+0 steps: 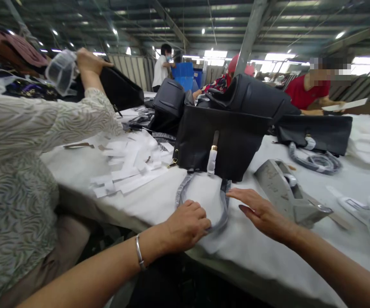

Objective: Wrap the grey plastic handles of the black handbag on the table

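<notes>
A black handbag (226,134) lies on the white-covered table in front of me, with a narrow strap and a gold clasp (214,148) on its face. Clear film wraps the strap's lower end. From the bag's near edge a film-wrapped handle (180,192) loops towards me. My left hand (185,226) is closed over the near part of this loop, fingers curled round it. On the loop's right side, my right hand (262,211) is held with fingers stretched out, fingertips at the handle. Whether they touch it I cannot tell.
A grey tape dispenser (283,188) stands right of my right hand. White paper strips (130,167) lie left of the bag. Behind are more black bags (252,96), and another (313,132) lies right. A co-worker in a patterned sleeve (43,124) reaches in close at left.
</notes>
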`<state>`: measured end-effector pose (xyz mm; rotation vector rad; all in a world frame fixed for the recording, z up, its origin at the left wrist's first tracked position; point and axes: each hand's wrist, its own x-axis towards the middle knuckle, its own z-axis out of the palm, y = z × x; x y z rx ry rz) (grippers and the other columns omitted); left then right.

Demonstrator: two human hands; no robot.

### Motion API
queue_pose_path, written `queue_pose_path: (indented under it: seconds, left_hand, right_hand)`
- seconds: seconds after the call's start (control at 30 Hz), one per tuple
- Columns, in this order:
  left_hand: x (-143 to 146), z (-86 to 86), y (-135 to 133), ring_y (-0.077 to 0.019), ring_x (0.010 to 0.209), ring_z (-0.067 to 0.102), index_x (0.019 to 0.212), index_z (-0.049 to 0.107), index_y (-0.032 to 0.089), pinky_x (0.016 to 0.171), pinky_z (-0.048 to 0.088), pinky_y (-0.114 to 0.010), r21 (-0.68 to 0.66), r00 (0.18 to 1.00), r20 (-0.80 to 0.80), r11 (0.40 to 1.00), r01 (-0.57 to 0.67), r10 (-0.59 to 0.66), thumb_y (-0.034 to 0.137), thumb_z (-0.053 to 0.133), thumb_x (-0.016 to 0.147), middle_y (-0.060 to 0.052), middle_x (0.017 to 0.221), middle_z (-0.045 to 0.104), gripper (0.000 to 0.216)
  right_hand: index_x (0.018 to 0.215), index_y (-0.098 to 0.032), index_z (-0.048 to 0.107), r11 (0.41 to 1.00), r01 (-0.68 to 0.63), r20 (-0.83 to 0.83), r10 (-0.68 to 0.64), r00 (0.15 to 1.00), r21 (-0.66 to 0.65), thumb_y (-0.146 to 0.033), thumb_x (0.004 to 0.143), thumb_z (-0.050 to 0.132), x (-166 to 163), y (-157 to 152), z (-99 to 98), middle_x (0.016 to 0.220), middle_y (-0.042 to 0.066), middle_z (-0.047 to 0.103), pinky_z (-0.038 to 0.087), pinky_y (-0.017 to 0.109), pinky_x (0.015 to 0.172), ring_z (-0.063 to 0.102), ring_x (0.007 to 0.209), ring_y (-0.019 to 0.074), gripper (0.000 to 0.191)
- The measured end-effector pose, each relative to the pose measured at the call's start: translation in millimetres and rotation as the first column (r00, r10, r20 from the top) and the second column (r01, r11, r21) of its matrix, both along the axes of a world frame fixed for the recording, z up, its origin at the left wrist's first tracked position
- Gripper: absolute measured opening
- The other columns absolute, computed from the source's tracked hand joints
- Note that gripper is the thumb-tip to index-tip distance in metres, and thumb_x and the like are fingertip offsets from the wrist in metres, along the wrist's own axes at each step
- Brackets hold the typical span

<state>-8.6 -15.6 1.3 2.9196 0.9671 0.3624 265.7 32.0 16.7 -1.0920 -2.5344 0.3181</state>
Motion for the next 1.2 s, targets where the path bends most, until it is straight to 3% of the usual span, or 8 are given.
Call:
queue_pose_path:
  seconds: [0.1,0.2,0.4,0.5,0.63,0.77,0.93,1.2]
  left_hand:
    - [3,-6.0,-6,-0.0188,0.085,0.050,0.089,0.057,0.019,0.082,0.035,-0.035,0.093,1.000,0.003,0.996,-0.004,0.003,0.023,0.049,0.091,-0.004,0.087,0.060,0.009]
    - [3,-5.4,-12,-0.0183,0.078,0.050,0.087,0.056,0.018,0.078,0.036,-0.035,0.145,0.999,-0.002,0.989,-0.031,0.032,0.018,0.048,0.089,-0.004,0.084,0.060,0.008]
    - [-26,10.1,-3,-0.0200,0.093,0.056,0.118,0.056,0.021,0.096,0.035,-0.040,0.043,0.971,0.231,0.996,-0.073,0.061,0.033,0.051,0.091,-0.006,0.099,0.066,0.030]
    - [-56,13.1,27,-0.0205,0.102,0.054,0.129,0.053,0.020,0.095,0.039,-0.039,-0.003,0.929,0.307,0.977,-0.214,0.205,0.013,0.041,0.090,-0.008,0.109,0.065,0.042]
    - [-77,12.0,78,-0.0232,0.119,0.046,0.134,0.051,0.031,0.100,0.037,-0.042,0.079,0.962,0.144,0.967,-0.243,0.230,-0.003,0.039,0.078,-0.004,0.132,0.056,0.067]
    - [-61,16.6,110,-0.0297,0.130,0.035,0.126,0.057,0.036,0.100,0.033,-0.047,0.095,0.995,-0.082,0.995,-0.039,0.047,0.000,0.047,0.076,-0.003,0.143,0.046,0.063]
    - [-37,19.8,131,-0.0280,0.120,0.044,0.078,0.068,0.021,0.092,0.034,-0.039,0.054,0.982,-0.117,0.987,0.152,-0.145,0.010,0.061,0.072,-0.005,0.118,0.063,0.014]
    - [-31,42.6,156,-0.0175,0.082,0.057,0.064,0.063,0.018,0.082,0.034,-0.032,-0.043,0.988,-0.127,0.996,0.083,-0.088,0.008,0.060,0.063,0.000,0.070,0.066,0.011]
  right_hand:
    - [0.126,-0.025,0.057,0.966,-0.259,0.212,0.252,0.944,0.007,-0.006,0.085,0.038,-25,6,14.4,0.132,0.005,0.057,0.040,0.040,0.101,0.049,0.120,0.0204,0.049]
    - [0.091,-0.021,0.067,0.925,-0.370,0.375,0.374,0.849,-0.084,-0.002,0.072,0.045,-48,11,27.3,0.098,0.005,0.069,0.043,0.036,0.088,0.057,0.097,0.0199,0.035]
    - [0.065,-0.019,0.059,0.937,-0.289,0.429,0.347,0.834,-0.197,-0.007,0.059,0.048,-45,13,59.3,0.073,0.004,0.064,0.038,0.036,0.088,0.055,0.082,0.0189,0.018]
    - [0.070,-0.021,0.065,0.916,-0.242,0.420,0.366,0.831,-0.319,-0.006,0.062,0.048,-34,12,69.0,0.074,0.001,0.066,0.037,0.036,0.089,0.056,0.082,0.0189,0.024]
    - [0.085,-0.023,0.070,0.909,-0.191,0.456,0.357,0.815,-0.371,-0.031,0.084,0.054,-38,10,70.0,0.076,0.002,0.068,0.035,0.040,0.090,0.057,0.080,0.0206,0.018]
    - [0.093,-0.022,0.070,0.909,-0.162,0.484,0.348,0.803,-0.385,-0.060,0.091,0.040,-66,6,66.6,0.073,0.005,0.067,0.035,0.041,0.086,0.058,0.076,0.0222,0.048]
    - [0.079,-0.018,0.066,0.921,0.000,0.398,0.168,0.902,-0.389,-0.067,0.090,0.032,-106,14,50.4,0.069,0.006,0.063,0.036,0.030,0.064,0.055,0.066,0.0179,0.061]
    - [0.070,-0.014,0.057,0.684,0.296,0.052,-0.354,0.934,-0.667,-0.031,0.082,0.058,-154,46,10.7,0.060,0.001,0.058,0.034,0.022,0.050,0.047,0.051,0.0092,0.021]
